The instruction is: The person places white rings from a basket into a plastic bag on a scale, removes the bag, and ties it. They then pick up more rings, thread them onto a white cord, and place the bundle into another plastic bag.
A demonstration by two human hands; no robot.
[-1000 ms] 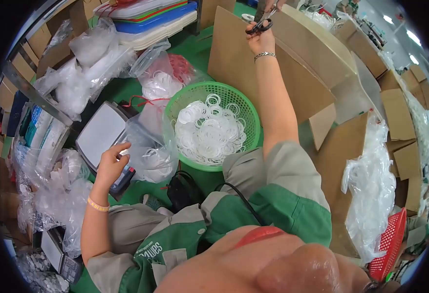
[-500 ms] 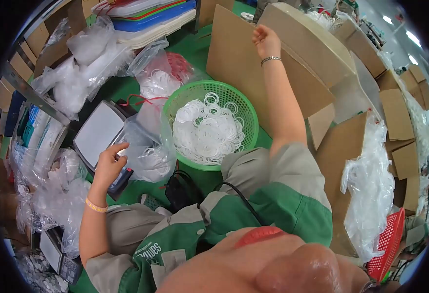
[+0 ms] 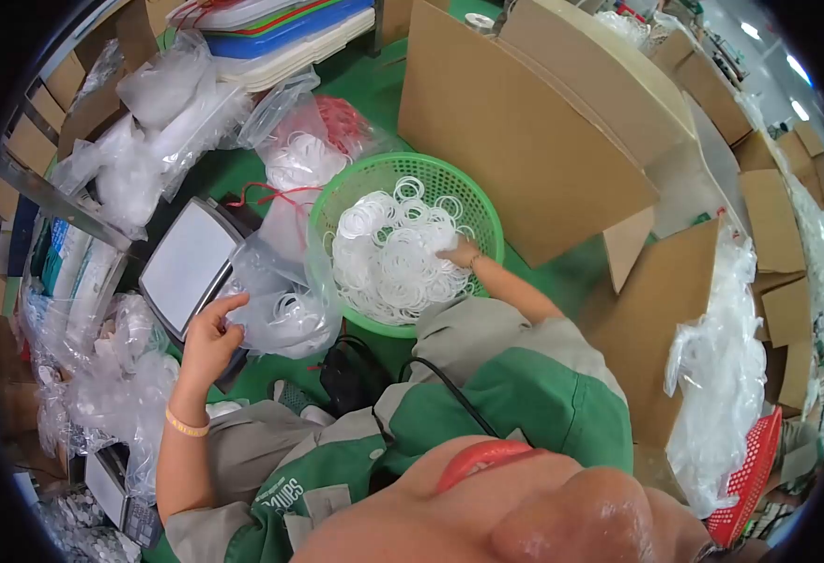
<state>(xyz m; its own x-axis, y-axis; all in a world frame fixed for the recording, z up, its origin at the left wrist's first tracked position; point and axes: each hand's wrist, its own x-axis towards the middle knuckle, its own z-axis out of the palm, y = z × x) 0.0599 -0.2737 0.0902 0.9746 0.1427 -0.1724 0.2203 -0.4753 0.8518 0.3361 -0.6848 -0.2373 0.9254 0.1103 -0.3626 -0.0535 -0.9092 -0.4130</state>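
A green perforated basket (image 3: pixel 493 220) holds a heap of thin white rings (image 3: pixel 389 253). My right hand (image 3: pixel 459 251) reaches into it from the right side, its fingertips among the rings and partly hidden, so their grip does not show. To the left, my left hand (image 3: pixel 210 336) hovers beside a clear plastic bag (image 3: pixel 313 324) that has more white rings in it. Its index finger and thumb are apart, the other fingers curled. Just behind that hand is a scale with a flat grey plate (image 3: pixel 190 266).
A large cardboard sheet (image 3: pixel 515 131) leans right of the basket. Behind it, a bag with red netting (image 3: pixel 337 127) touches other clear bags (image 3: pixel 173 117). Stacked trays (image 3: pixel 290 42) stand at the back. A black pouch (image 3: pixel 351 368) lies near my legs, and a red basket (image 3: pixel 748 474) at far right.
My right hand has come down from above the cardboard into the green basket, onto the rings. My left hand has shifted slightly downward in view, still beside the bag.
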